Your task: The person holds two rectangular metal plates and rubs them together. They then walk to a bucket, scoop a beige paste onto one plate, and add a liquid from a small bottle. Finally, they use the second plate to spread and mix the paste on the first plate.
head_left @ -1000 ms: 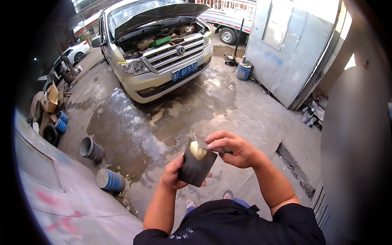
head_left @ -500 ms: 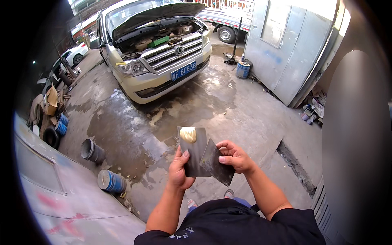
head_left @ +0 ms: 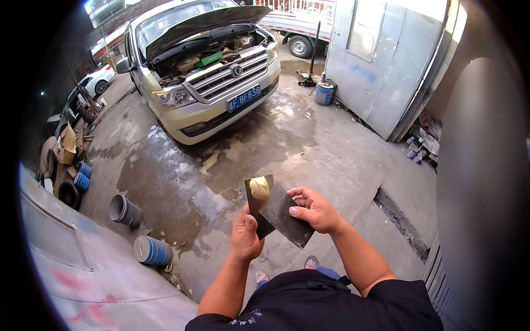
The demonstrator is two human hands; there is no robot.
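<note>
My left hand is closed round the edge of a dark flat plate, held tilted in front of me. Near the plate's far end sits a lump of cream-coloured putty. In my right hand is a thin grey putty scraper blade, pinched between thumb and fingers at its right side. The scraper overlaps the plate's right part, its upper corner close to the putty. I cannot tell whether blade and plate touch.
Ahead stands a light-coloured van with its hood raised. A grey bucket and a blue drum are at the left, beside a metal panel. A broken trench cuts the concrete at the right. Another blue bucket stands farther off.
The plate in my left hand has turned and tilted. The scraper in my right hand has moved up and left across it, nearer the putty, and now shows a lighter face.
</note>
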